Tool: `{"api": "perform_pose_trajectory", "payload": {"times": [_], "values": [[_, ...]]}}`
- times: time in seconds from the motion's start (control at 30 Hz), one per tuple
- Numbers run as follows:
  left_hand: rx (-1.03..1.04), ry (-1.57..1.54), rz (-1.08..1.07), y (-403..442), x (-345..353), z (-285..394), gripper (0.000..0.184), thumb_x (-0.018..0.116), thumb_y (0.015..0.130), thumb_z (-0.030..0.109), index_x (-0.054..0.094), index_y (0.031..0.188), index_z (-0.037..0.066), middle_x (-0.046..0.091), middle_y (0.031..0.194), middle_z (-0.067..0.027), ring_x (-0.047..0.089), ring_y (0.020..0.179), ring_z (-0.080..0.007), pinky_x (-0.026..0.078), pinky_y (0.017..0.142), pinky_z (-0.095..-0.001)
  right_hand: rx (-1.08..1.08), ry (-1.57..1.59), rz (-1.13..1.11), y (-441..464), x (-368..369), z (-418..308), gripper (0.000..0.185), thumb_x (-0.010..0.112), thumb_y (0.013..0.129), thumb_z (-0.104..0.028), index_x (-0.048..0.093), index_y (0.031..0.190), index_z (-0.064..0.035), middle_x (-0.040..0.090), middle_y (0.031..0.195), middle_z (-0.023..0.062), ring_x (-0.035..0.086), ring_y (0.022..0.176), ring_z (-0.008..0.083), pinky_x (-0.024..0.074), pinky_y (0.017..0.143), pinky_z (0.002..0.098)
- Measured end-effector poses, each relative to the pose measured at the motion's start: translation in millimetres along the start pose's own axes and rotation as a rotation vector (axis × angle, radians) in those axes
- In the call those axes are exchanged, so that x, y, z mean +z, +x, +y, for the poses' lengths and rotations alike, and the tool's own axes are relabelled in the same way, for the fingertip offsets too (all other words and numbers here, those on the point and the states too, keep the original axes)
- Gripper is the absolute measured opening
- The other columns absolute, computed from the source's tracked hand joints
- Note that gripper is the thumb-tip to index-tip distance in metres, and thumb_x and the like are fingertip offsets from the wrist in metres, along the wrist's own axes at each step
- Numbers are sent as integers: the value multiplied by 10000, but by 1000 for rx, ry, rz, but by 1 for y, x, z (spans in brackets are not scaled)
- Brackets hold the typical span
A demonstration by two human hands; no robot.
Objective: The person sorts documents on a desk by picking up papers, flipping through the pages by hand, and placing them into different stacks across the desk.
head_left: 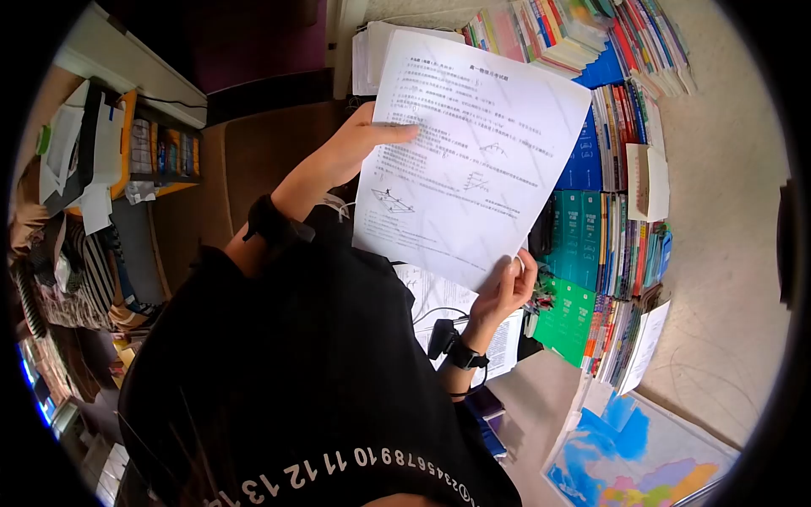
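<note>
A white printed sheet (473, 160) with rows of text and small line diagrams is held up in front of me, slightly tilted. My left hand (359, 145) grips its left edge, thumb flat on the printed side and the other fingers hidden behind. At the lower right corner, my right hand (509, 287) pinches the paper between thumb and fingers. Black bands circle both wrists. Beneath the sheet lie other papers (498, 351), partly covered by it and by my right forearm.
Rows of books (612, 245) stand along the right, with blue, teal and green covers (566, 325) facing me. More books (541, 34) are stacked at the top. A colourful map (642, 456) lies at lower right. On the left is a shelf (156, 182) with books and clutter.
</note>
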State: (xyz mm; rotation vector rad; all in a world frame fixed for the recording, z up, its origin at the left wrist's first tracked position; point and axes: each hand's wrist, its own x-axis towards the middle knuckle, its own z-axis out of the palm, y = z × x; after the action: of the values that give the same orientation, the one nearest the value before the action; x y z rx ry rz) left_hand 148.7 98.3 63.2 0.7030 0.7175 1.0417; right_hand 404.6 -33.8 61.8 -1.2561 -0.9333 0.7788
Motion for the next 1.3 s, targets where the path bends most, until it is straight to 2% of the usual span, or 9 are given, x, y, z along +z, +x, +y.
{"api": "perform_pose_trajectory", "payload": {"times": [0.2,0.5,0.83,0.9,0.93,1.1,1.13,1.2,1.3], "values": [[57,-39,44,4,-3,-10,381,596,840,108,522,1181,-44,588,1126,-128,569,1016,-212,438,883,-331,167,-228,-154,-9,14,9,293,614,830,-26,537,1106,37,587,1054,81,545,912,109,434,808,234],[50,-29,-21,-2,-14,-12,370,548,884,157,482,1207,-10,589,1119,-113,576,1007,-187,452,856,-314,190,-118,2,-13,30,8,225,593,866,-82,539,1049,39,603,934,60,519,803,89,420,733,209],[125,56,-20,-1,-3,-26,427,532,893,119,392,1275,-11,543,1181,-120,548,1054,-182,454,863,-297,259,-190,-99,-18,9,8,300,538,906,-117,496,1163,31,586,1052,74,536,934,107,397,850,227],[105,176,-65,0,2,-25,431,538,892,119,392,1277,-9,542,1180,-119,544,1056,-179,451,861,-291,251,-53,-101,-18,2,9,334,543,902,-129,475,1188,29,602,1009,61,548,898,100,412,815,214],[85,232,-99,-1,5,-29,434,542,892,119,391,1278,-8,541,1179,-119,542,1056,-177,450,860,-287,320,-100,-78,-19,-5,8,373,571,878,-104,448,1214,3,649,869,95,560,748,91,412,694,193],[133,749,-181,10,1,-93,459,582,875,196,422,1246,-21,574,1145,-159,591,989,-229,467,836,-315,317,-221,138,-32,-48,79,368,605,863,-107,496,1193,13,557,722,5,452,618,49,356,539,177],[104,847,-183,7,-2,-97,477,593,868,206,418,1251,-19,569,1156,-166,595,987,-243,470,834,-319,222,-314,273,-36,-69,103,230,615,850,-97,554,1043,12,469,665,-26,380,574,47,328,497,200],[106,929,-164,7,-19,-106,537,615,853,211,381,1286,-4,573,1161,-171,605,977,-288,479,826,-331,130,-383,573,-49,-118,118,112,588,852,-67,497,788,-54,502,633,-4,442,560,66,337,471,219],[106,969,-61,1,-37,-104,527,594,863,186,352,1297,12,633,1053,-151,613,977,-280,477,817,-329,87,-665,944,-81,-181,107,60,567,829,-46,513,802,-43,508,638,13,471,552,100,376,480,256]]}}
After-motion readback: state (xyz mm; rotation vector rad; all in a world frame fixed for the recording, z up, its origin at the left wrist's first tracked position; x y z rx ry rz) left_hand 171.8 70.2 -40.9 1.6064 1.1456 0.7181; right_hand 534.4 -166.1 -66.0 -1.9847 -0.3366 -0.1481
